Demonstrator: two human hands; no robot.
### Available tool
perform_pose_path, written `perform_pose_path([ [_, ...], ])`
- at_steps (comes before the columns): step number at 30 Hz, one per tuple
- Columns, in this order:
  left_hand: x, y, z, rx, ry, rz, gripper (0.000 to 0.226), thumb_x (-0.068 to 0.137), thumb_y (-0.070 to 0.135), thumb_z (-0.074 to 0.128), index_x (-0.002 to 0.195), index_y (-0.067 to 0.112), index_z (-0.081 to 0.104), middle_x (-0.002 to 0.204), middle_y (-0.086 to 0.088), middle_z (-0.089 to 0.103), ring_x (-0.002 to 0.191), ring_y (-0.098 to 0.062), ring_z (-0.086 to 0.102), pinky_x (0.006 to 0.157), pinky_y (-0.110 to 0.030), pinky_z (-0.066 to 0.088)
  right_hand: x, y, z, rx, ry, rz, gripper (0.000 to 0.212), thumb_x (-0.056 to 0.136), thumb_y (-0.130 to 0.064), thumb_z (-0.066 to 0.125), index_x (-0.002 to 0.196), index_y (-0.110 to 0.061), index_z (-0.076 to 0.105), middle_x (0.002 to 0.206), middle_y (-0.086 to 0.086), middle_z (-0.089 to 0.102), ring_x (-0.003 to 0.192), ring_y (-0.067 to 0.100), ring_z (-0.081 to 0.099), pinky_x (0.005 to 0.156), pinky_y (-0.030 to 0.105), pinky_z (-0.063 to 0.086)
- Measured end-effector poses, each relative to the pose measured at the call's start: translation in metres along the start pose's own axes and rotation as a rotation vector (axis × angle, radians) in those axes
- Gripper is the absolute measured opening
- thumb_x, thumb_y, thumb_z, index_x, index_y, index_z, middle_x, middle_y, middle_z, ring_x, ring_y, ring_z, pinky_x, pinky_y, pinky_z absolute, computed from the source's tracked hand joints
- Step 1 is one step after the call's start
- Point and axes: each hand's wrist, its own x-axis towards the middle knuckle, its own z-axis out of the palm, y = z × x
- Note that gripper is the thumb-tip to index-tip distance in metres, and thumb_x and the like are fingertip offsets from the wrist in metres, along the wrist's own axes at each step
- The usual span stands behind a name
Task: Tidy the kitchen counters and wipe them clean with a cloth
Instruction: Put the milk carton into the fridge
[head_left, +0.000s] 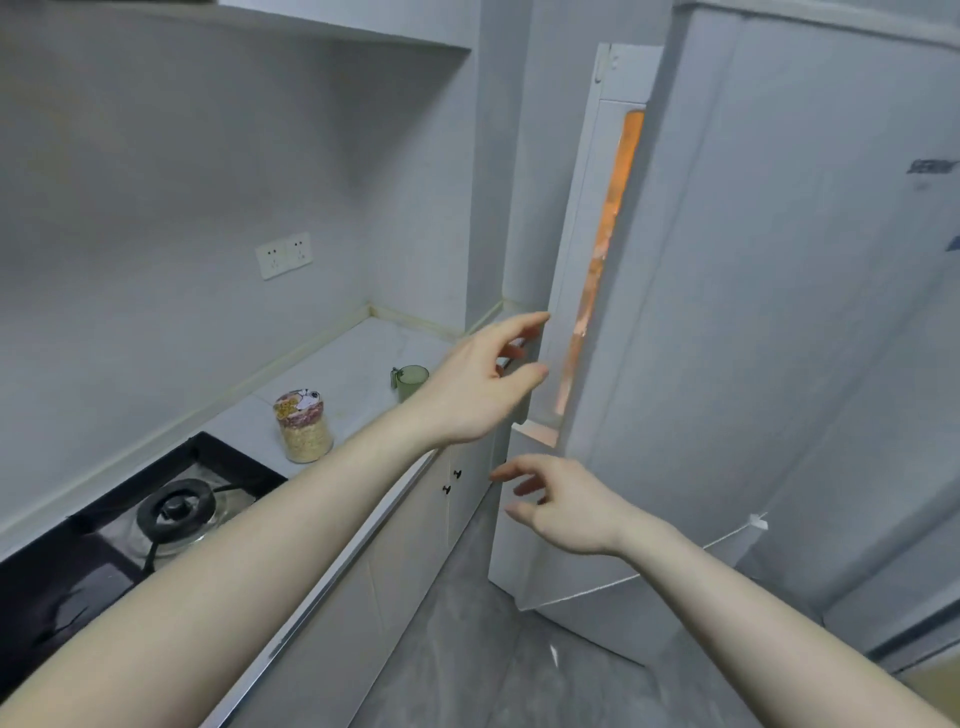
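Observation:
A white fridge (779, 312) stands at the right end of the counter, its upper door (576, 260) ajar, with orange light showing through the narrow gap. My left hand (483, 384) reaches to the door's edge, fingers spread and relaxed, fingertips at or just short of the edge. Lower down, my right hand (561, 504) hovers in front of the lower door with loosely curled fingers and holds nothing. On the pale counter (358, 358) stand a jar of grains (303, 426) with a patterned lid and a green cup (410, 382).
A black gas hob (156, 519) with a burner fills the counter's near left. Wall sockets (284, 254) sit above the counter. White cabinet doors with black knobs (452, 480) are below. Grey floor lies between the cabinets and the fridge.

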Motion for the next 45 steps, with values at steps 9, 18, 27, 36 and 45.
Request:
perform_pose_path([
  [9,0.09,-0.017,0.025,0.027,0.217,-0.01,0.036,0.098,0.028,0.059,0.135,0.028,0.054,0.127,0.005,0.061,0.098,-0.003,0.064,0.092,-0.03,0.055,0.025,0.061,-0.083,-0.003,0.132,-0.042,0.031,0.093,-0.028,0.063,0.123,-0.036,0.065,0.122,-0.025,0.063,0.104,-0.005,0.061,0.09,0.017,0.049],
  [18,0.179,-0.06,0.051,0.105,0.451,-0.154,0.04,0.096,0.033,0.055,0.135,0.028,0.058,0.126,0.001,0.063,0.106,-0.01,0.063,0.097,-0.04,0.056,0.052,0.14,-0.171,-0.135,0.133,-0.126,0.035,0.094,-0.032,0.061,0.128,-0.04,0.059,0.128,-0.029,0.056,0.115,-0.005,0.054,0.1,0.024,0.045],
  [27,0.232,-0.081,0.087,0.144,0.355,-0.233,0.101,0.088,0.055,0.061,0.161,0.028,-0.003,0.169,0.009,0.013,0.155,-0.012,0.017,0.125,-0.046,0.023,0.083,0.189,-0.223,-0.162,0.15,-0.19,0.033,0.094,-0.034,0.06,0.126,-0.043,0.058,0.126,-0.032,0.054,0.114,-0.006,0.052,0.1,0.027,0.046],
  [36,0.288,-0.096,0.089,0.223,0.316,-0.239,0.108,0.091,0.052,0.065,0.162,0.02,-0.009,0.171,0.003,0.006,0.156,-0.017,0.012,0.127,-0.042,0.018,0.118,0.206,-0.24,-0.167,0.191,-0.199,0.033,0.093,-0.035,0.06,0.126,-0.043,0.057,0.126,-0.032,0.053,0.113,-0.007,0.051,0.1,0.022,0.044],
  [45,0.328,-0.124,0.11,0.334,0.299,-0.131,0.099,0.095,0.04,0.065,0.163,0.014,-0.002,0.171,0.002,0.0,0.156,-0.013,0.004,0.123,-0.025,0.008,0.149,0.211,-0.249,-0.185,0.273,-0.169,0.034,0.091,-0.032,0.064,0.124,-0.04,0.059,0.12,-0.028,0.056,0.109,-0.006,0.052,0.098,0.019,0.043],
])
